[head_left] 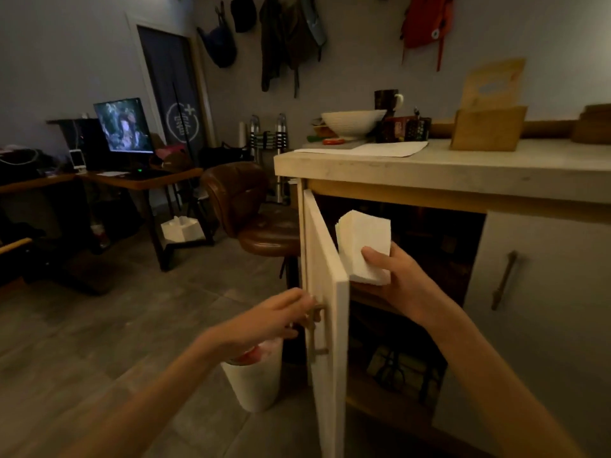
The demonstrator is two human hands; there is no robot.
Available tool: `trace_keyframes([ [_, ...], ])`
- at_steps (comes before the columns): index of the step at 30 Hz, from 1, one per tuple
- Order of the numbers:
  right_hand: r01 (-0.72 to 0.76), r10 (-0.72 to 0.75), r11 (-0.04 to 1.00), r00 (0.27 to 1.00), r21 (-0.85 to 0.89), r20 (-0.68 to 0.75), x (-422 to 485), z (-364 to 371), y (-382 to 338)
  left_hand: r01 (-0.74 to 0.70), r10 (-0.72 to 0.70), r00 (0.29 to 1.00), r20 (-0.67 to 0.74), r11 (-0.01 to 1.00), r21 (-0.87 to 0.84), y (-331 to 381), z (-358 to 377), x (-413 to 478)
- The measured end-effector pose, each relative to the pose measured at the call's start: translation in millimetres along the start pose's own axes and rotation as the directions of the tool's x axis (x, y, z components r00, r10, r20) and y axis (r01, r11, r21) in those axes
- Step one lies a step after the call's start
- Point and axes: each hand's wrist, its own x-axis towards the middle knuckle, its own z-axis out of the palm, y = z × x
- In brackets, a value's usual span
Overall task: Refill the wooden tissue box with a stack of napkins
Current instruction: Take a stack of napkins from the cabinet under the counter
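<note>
My right hand grips a thick stack of white napkins from below, holding it in front of the open cabinet. My left hand is closed around the metal handle of the white cabinet door, which stands swung out toward me. The wooden tissue box sits on the countertop at the upper right, its lid raised upright behind it.
The pale countertop carries a sheet of paper, a white bowl and a mug. A white bin stands on the floor by the door. A brown stool is left of the cabinet. A second, shut door lies to the right.
</note>
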Motion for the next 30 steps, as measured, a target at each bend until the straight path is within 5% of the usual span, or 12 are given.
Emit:
trace_keyframes([
  [4, 0.308, -0.41, 0.851, 0.896, -0.426, -0.171, -46, -18, -35, -0.114, 0.113, 0.994, 0.011, 0.991, 0.077, 7, 55, 46],
  [9, 0.413, -0.702, 0.512, 0.706, -0.753, -0.09, -61, -70, -148, -0.19, 0.184, 0.982, 0.052, 0.967, 0.169, 30, 105, 122],
  [12, 0.254, -0.644, 0.446, 0.757, -0.858, -0.111, -39, -116, -207, -0.161, 0.155, 0.987, 0.047, 0.97, 0.184, 58, 122, 172],
  [18, 0.062, -0.517, 0.571, 0.802, -0.818, -0.3, -30, -173, -215, -0.152, 0.166, 0.985, -0.038, 0.957, 0.247, 85, 141, 251],
  [30, -0.005, -0.553, 0.47, 0.778, -0.883, -0.299, -36, -192, -210, -0.168, 0.202, 0.969, -0.145, 0.962, 0.217, 83, 170, 320],
])
